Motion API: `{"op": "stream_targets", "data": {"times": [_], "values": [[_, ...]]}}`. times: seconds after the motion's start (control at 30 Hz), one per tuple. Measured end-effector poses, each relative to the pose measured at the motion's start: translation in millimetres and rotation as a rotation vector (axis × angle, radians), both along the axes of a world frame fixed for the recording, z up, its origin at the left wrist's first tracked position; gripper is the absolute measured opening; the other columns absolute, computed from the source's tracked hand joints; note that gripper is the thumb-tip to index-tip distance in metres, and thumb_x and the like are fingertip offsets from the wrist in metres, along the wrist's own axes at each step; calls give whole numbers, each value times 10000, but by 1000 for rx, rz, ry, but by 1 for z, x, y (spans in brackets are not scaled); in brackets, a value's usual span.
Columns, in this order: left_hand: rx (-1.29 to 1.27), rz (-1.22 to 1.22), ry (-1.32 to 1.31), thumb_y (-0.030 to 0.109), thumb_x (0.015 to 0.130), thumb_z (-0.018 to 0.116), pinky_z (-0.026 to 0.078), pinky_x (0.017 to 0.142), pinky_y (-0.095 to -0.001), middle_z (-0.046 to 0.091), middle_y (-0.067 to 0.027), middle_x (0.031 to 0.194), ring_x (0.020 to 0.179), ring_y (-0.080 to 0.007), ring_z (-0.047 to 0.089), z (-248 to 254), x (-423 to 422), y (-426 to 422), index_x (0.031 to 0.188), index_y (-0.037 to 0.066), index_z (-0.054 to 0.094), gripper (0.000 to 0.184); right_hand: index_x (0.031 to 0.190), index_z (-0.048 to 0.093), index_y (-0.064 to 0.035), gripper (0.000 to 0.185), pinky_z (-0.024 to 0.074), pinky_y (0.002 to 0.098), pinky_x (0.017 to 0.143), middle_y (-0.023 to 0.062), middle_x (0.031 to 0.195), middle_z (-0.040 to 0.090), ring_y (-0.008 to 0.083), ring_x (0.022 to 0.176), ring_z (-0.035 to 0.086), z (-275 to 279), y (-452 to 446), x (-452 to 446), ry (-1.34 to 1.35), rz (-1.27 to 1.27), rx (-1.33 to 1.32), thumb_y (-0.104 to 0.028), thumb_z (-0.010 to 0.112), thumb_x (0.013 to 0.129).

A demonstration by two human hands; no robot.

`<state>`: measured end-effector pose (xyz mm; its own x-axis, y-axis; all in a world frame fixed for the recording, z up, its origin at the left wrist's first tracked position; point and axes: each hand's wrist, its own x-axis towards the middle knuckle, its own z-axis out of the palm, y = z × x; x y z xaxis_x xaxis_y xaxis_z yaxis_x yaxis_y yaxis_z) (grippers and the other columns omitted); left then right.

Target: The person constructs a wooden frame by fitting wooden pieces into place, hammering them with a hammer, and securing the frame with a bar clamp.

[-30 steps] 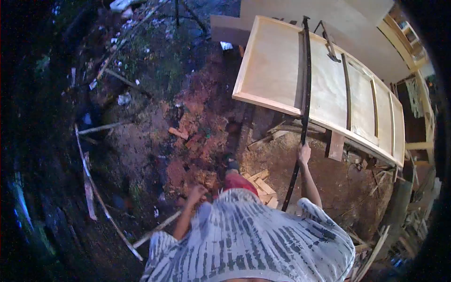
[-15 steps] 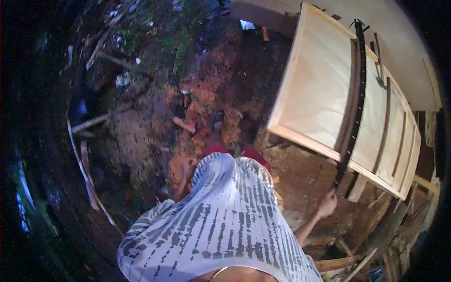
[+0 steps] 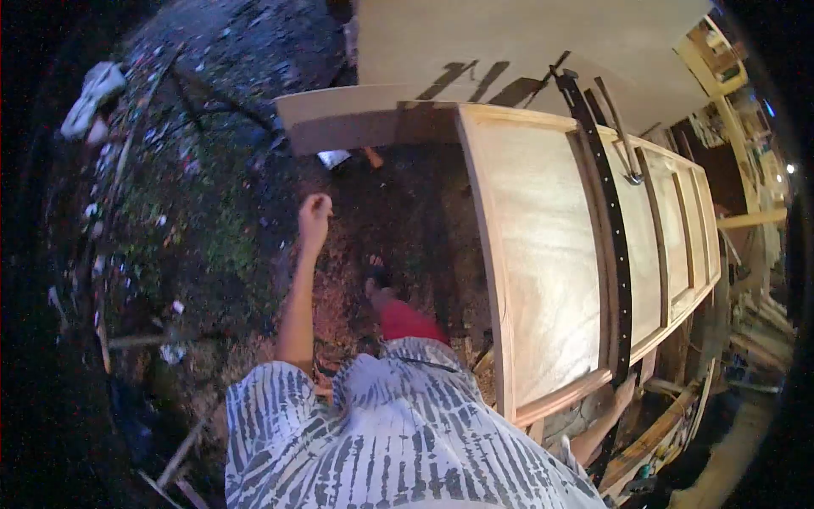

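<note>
A pale wooden panel door [image 3: 555,280] with a raised frame and cross rails lies to my right. A long dark metal bar clamp [image 3: 612,229] with a row of holes runs across it. At the clamp's near end, beside the door's lower edge, my right hand [image 3: 626,394] is closed around the bar; its fingers are partly hidden. My left hand [image 3: 315,217] is raised out in front over the ground, away from the door. Its fingers are curled in, with nothing visible in them.
A second metal clamp [image 3: 632,165] sits farther along the door. Behind stands a large pale board [image 3: 509,42]. Scrap timber [image 3: 649,433] lies at lower right. Dark, littered ground with grass [image 3: 212,237] spreads to the left, with poles lying there.
My view has turned and come closer to the door. My left hand has swung up and forward from beside my body. My right hand stays at the near end of the clamp.
</note>
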<state>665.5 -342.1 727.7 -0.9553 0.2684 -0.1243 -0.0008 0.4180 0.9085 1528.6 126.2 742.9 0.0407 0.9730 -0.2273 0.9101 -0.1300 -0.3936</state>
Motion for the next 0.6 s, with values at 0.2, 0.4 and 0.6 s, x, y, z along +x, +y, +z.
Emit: {"op": "stream_targets", "data": {"times": [0.2,0.4,0.6], "values": [[164,15,-318,317,1008,586,462,675,-237,659,10,906,778,-81,624,-13,-70,85,1070,94,656,242,1155,634,89,431,484,458,917,274,1114,659,410,1042,623,46,43,-318,-53,293,534,-306,536,1014],[248,-41,-490,331,1017,581,481,634,-243,651,13,881,755,-94,634,-55,-93,175,999,115,636,224,1179,648,13,302,495,407,904,218,1138,643,379,1099,599,74,73,-532,185,472,408,-202,612,971],[525,-167,-785,295,1004,611,500,613,-258,641,-2,849,721,-113,634,-92,-118,363,1009,110,637,187,1200,631,43,540,503,391,914,217,1158,690,329,1034,669,61,160,-670,283,360,183,-446,606,973]]}}
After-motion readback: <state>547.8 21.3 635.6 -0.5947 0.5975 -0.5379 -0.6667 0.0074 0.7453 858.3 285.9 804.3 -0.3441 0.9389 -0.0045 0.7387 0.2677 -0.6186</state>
